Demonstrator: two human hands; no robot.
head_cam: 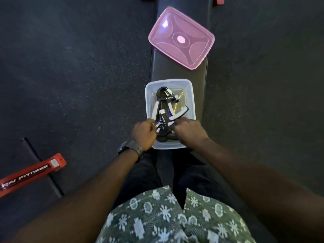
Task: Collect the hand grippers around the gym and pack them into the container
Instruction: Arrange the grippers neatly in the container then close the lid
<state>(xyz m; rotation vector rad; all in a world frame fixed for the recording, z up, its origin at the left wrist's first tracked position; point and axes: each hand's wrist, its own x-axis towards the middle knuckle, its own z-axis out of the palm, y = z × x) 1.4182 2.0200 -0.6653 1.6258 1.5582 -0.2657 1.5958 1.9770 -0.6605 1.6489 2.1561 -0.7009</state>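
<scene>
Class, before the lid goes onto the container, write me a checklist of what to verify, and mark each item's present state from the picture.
1. Container rests flat on the bench: ok.
2. Hand grippers lie below the rim: cannot tell; the nearest one sits high.
3. Left hand clear of the container: not ok, it holds a gripper.
4. Right hand clear: not ok, its fingers are inside.
5. Pink lid within reach, on the bench beyond the container: ok.

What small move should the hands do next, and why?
Probably press the near hand gripper down flat: both the left hand and right hand hold it at the container near edge, atop another gripper, and the pink lid lies apart.
</scene>
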